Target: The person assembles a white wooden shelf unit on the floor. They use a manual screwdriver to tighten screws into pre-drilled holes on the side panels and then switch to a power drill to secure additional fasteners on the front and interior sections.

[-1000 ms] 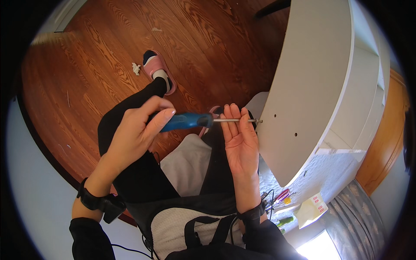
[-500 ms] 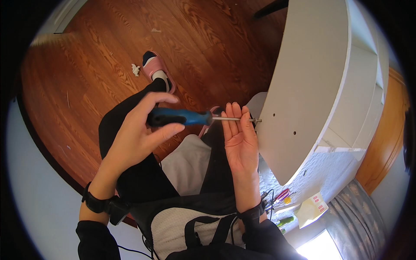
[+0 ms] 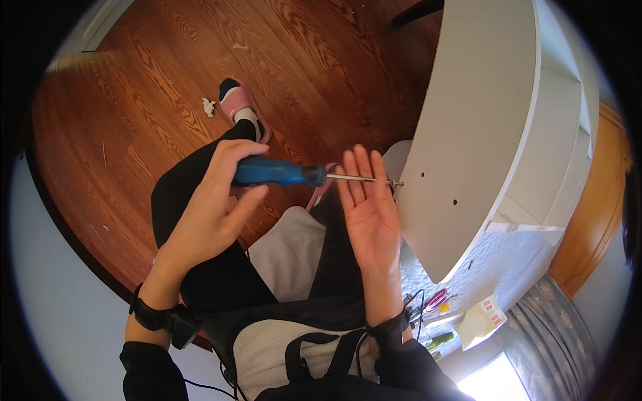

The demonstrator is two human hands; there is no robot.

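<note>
A screwdriver with a blue and black handle (image 3: 281, 172) lies nearly level in front of my lap. My left hand (image 3: 212, 207) is loosely wrapped round the back end of the handle, its thumb lifted off the near side. The metal shaft (image 3: 351, 178) crosses the fingers of my right hand (image 3: 370, 220), which is palm up with the fingers stretched out. The shaft's tip meets a screw (image 3: 396, 183) at the left edge of a white curved panel (image 3: 478, 127). Two small dark holes (image 3: 455, 202) show in the panel.
Beyond the panel, white shelf compartments (image 3: 545, 154) belong to the same furniture. At lower right are a pink-handled tool (image 3: 436, 299), an open white box (image 3: 483, 322) and a grey curtain (image 3: 552, 334). Crumpled white paper (image 3: 208, 107) lies on the wooden floor (image 3: 147, 100) near my pink slipper (image 3: 235, 101).
The screwdriver handle has turned, its black patch no longer facing up. My left thumb has moved back off the handle. My right fingers have straightened and spread, reaching slightly farther forward.
</note>
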